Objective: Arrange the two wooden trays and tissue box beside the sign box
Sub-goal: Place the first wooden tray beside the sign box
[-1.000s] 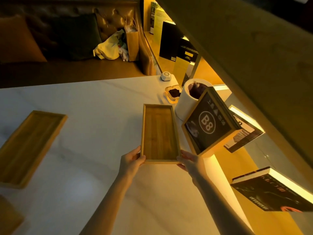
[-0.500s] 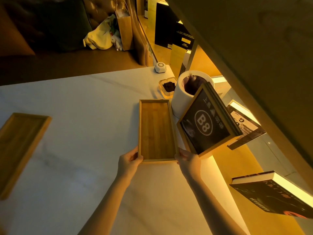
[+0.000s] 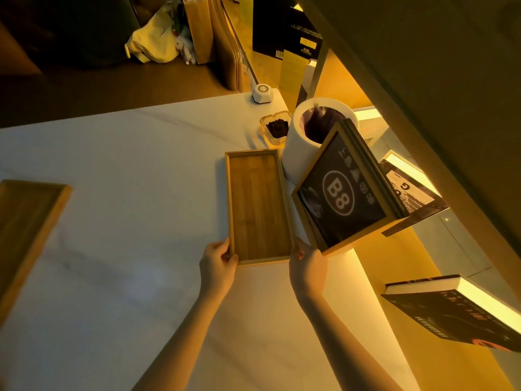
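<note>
Both hands, left hand (image 3: 218,263) and right hand (image 3: 307,266), pinch the wooden tray's (image 3: 258,207) near corners; sign box (image 3: 345,193) at 3 o'clock, white bin (image 3: 296,153) at 1, possibly touching.

A wooden tray (image 3: 259,207) lay flat on the white counter (image 3: 127,221), just beside the framed B8 sign box (image 3: 342,193). The left hand (image 3: 218,268) and right hand (image 3: 307,268) gripped its near corners. A second tray (image 3: 26,230) sat well apart at the left edge.
</note>
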`<control>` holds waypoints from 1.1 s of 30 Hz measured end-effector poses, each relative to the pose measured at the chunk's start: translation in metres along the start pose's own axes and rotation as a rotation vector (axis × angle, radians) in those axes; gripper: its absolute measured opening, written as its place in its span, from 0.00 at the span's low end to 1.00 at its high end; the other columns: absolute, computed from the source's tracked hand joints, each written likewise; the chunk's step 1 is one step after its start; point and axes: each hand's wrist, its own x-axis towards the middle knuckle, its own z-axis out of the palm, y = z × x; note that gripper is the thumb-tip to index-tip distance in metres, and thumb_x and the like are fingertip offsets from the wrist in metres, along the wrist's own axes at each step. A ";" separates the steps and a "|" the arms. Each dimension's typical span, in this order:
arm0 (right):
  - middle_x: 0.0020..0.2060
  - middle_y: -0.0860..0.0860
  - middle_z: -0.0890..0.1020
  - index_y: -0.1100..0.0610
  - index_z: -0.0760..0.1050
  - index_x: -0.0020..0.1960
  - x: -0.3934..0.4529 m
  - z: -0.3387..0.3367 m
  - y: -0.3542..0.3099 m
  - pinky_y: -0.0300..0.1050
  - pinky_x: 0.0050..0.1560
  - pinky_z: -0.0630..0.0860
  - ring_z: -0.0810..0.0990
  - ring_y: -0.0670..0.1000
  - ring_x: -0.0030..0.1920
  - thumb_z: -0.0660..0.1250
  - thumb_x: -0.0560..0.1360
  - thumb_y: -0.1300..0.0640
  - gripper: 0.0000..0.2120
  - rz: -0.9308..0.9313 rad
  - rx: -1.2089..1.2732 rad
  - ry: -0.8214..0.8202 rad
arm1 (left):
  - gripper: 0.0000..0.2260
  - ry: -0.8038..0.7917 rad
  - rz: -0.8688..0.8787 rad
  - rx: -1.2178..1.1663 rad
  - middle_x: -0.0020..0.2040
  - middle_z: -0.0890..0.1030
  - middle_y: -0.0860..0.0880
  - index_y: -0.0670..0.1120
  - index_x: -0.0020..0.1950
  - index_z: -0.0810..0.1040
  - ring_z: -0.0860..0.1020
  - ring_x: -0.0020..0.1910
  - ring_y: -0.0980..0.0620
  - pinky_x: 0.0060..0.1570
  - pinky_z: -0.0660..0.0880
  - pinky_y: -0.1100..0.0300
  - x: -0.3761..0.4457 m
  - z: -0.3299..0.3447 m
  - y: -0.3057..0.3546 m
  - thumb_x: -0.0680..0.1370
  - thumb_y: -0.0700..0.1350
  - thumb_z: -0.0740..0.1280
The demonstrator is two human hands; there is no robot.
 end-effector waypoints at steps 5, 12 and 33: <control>0.53 0.60 0.83 0.63 0.76 0.59 -0.021 -0.001 0.007 0.56 0.52 0.78 0.80 0.61 0.54 0.68 0.70 0.68 0.17 -0.439 -0.310 0.134 | 0.19 -0.006 0.255 0.238 0.59 0.76 0.35 0.38 0.64 0.69 0.77 0.56 0.39 0.54 0.72 0.57 -0.006 -0.008 -0.008 0.74 0.38 0.65; 0.74 0.53 0.51 0.57 0.50 0.73 -0.043 0.006 0.031 0.56 0.69 0.41 0.44 0.55 0.72 0.53 0.77 0.48 0.28 -0.552 -0.597 -0.132 | 0.30 -0.215 0.365 0.544 0.74 0.58 0.41 0.44 0.72 0.50 0.56 0.73 0.43 0.68 0.62 0.43 -0.013 -0.012 -0.028 0.76 0.53 0.57; 0.70 0.48 0.36 0.53 0.32 0.69 -0.032 -0.015 0.052 0.47 0.68 0.33 0.33 0.52 0.71 0.26 0.69 0.37 0.34 -0.480 -0.670 -0.219 | 0.32 -0.264 0.368 0.533 0.75 0.54 0.43 0.45 0.72 0.42 0.53 0.74 0.46 0.68 0.47 0.53 -0.032 0.016 -0.026 0.72 0.60 0.41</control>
